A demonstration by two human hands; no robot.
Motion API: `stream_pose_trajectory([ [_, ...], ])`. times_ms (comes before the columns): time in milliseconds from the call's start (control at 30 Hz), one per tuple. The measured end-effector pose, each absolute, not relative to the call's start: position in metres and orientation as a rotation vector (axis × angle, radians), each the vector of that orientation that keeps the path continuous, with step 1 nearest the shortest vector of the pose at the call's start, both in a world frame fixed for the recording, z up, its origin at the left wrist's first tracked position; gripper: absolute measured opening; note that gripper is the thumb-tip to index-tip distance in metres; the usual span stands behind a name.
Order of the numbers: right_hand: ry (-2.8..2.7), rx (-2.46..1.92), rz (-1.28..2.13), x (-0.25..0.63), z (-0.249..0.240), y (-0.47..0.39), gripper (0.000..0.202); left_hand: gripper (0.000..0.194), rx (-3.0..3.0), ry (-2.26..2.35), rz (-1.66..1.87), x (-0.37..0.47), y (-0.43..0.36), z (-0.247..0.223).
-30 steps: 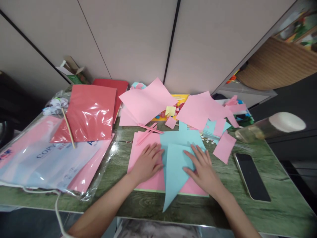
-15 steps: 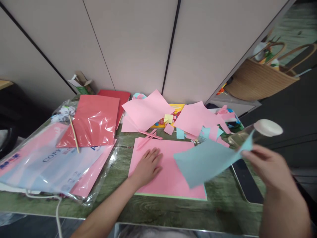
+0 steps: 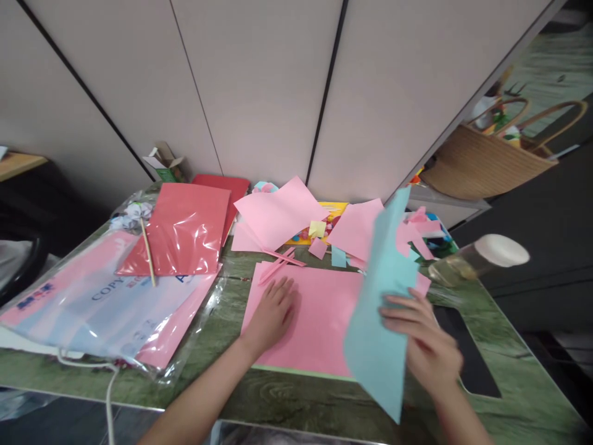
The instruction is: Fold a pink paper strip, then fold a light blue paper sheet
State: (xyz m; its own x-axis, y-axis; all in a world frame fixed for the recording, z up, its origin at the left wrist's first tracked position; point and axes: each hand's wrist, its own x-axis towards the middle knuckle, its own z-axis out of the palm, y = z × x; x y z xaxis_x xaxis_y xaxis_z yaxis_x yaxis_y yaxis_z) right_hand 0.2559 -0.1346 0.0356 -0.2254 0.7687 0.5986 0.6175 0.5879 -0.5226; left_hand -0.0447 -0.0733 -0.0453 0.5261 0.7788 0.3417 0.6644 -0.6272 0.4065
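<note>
My left hand lies palm down on a stack of pink paper, its fingers loosely apart and holding nothing. A green edge shows under the stack. Raised over the right side of the stack is a light blue sheet, tilted nearly upright. My right hand has its fingers across the sheet's right-hand side; the thumb is hidden. Folded pink strips lie at the stack's upper left edge, just beyond my left fingertips.
Plastic-wrapped paper, red sheets and a stick with a paper flower lie at left. Pink sheets and scraps cover the back. At right are a phone, a white-lidded jar and a woven bag.
My right hand has moved left and nearer the stack, bringing the blue sheet from a low slant to nearly upright. My left hand stays on the pink stack. The view has shifted slightly.
</note>
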Motion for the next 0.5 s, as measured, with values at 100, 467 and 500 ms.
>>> stream_pose_trajectory([
  [100, -2.089, -1.084, 0.319, 0.24, 0.005, -0.134, 0.02, 0.028, 2.282, 1.384, 1.039, -0.059, -0.067, -0.035],
  [467, -2.205, -1.335, 0.572, 0.265, -0.054, -0.138, 0.026, 0.02, 2.039, 1.432, 0.95, -0.066, -0.063, -0.024],
  [500, -2.204, -1.34, 0.573, 0.265, -0.054, -0.138, 0.027, 0.02, 2.046, 1.415, 0.929, -0.064, -0.064, -0.024],
])
